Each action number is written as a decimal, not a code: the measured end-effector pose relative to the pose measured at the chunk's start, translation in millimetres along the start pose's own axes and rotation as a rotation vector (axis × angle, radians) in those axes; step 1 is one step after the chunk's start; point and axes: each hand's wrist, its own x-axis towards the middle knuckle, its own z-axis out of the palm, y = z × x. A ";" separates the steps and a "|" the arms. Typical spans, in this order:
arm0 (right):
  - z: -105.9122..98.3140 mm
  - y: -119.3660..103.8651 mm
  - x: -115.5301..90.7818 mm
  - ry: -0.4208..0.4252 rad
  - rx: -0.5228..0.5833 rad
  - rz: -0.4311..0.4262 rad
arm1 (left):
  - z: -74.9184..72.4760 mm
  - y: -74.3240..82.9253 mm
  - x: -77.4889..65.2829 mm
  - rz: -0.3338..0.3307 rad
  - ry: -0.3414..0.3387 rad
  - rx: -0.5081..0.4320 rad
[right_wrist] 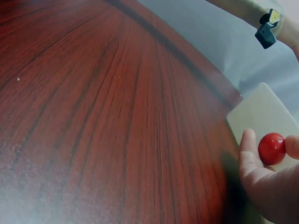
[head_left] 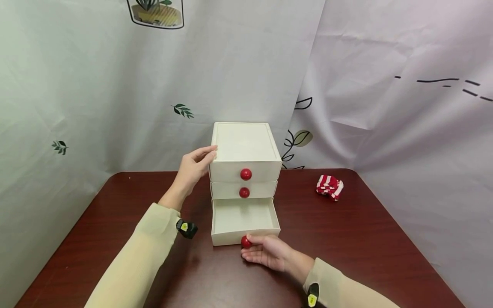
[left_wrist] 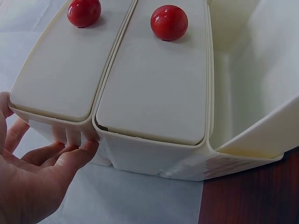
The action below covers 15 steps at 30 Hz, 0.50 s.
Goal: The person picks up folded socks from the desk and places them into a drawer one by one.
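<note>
A white three-drawer cabinet [head_left: 246, 141] stands at the middle of the table, with one round red knob on each drawer. Its bottom drawer [head_left: 246, 216] is pulled out and has nothing inside; the two drawers above it are closed. My right hand [head_left: 271, 252] pinches the bottom drawer's red knob [right_wrist: 272, 148] between thumb and fingers. At the upper left side of the cabinet, my left hand [head_left: 194, 167] rests its fingertips on the side wall and top edge. In the left wrist view these fingers [left_wrist: 77, 156] touch the side beside the top drawer.
A red and white striped cloth [head_left: 329, 187] lies crumpled on the dark red wooden table [head_left: 369, 239], right of the cabinet. Pale printed curtains [head_left: 154, 77] hang behind and at both sides of the table.
</note>
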 end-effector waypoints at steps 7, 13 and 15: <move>-5.3 -4.5 -2.1 -0.041 -0.097 0.047 | 0.2 0.2 -0.1 -0.003 -0.002 -0.002; -14.2 -20.2 -13.0 -0.102 -0.353 0.092 | 0.6 1.6 -1.5 -0.009 -0.006 0.003; -18.8 -29.1 -18.9 -0.137 -0.441 0.094 | 0.9 2.2 -1.7 -0.009 -0.007 -0.002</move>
